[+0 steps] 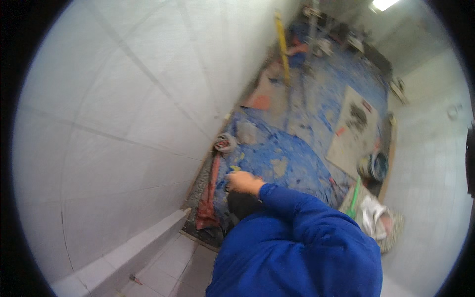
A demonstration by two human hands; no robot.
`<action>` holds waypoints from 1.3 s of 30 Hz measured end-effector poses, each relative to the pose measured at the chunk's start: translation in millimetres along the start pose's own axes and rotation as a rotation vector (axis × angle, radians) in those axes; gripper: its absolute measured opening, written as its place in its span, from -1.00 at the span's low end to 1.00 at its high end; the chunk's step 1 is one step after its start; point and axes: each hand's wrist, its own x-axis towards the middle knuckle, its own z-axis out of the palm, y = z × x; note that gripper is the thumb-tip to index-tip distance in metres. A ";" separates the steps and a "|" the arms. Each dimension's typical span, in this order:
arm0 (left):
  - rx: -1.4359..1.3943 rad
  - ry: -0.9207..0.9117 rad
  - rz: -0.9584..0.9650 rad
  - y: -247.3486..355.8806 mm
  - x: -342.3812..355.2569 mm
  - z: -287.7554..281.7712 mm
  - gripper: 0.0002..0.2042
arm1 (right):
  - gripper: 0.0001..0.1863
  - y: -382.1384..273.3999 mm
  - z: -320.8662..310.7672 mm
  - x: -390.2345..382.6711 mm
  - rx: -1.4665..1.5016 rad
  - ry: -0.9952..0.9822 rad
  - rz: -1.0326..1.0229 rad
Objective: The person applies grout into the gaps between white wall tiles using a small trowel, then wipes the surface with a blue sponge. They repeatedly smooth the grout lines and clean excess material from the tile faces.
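My right hand [245, 182] reaches across my body at the end of a blue sleeve, just above my dark-clad knee [242, 204]. Its fingers look curled closed, but blur hides what is in them. A small yellow piece [235, 169] shows right by the fingertips. Left of the hand, a long red plastic bag or strip [210, 193] lies along the foot of the wall. Beyond it sits a whitish open bag [225, 142] with reddish bits inside, beside a pale translucent bag [246, 132]. My left hand is out of the picture.
A tiled wall [123, 123] rises at left. Smeared blue sheeting [292, 148] covers the floor. A yellow spirit level [282, 47] leans farther off. At right are a board [341, 143] with grey mortar [357, 118], a bucket [373, 166], a green-handled tool [355, 195] and a white sack [371, 217].
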 end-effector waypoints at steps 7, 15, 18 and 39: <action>-0.979 -1.483 -0.241 255.5 -243.6 -76.7 -0.58 | -0.68 258.6 76.7 -292.0 0.013 0.145 0.996; -1.245 -2.007 0.368 380.0 -272.4 -127.9 -0.56 | -0.70 294.1 82.0 -343.8 0.398 0.690 1.204; -1.236 -1.899 0.720 457.4 -270.1 -107.1 -0.56 | -0.73 315.2 91.6 -355.0 0.489 0.717 1.166; -1.823 -1.358 1.827 1166.3 -242.4 -582.4 -0.59 | -0.70 421.4 -57.2 -664.8 0.636 1.923 1.665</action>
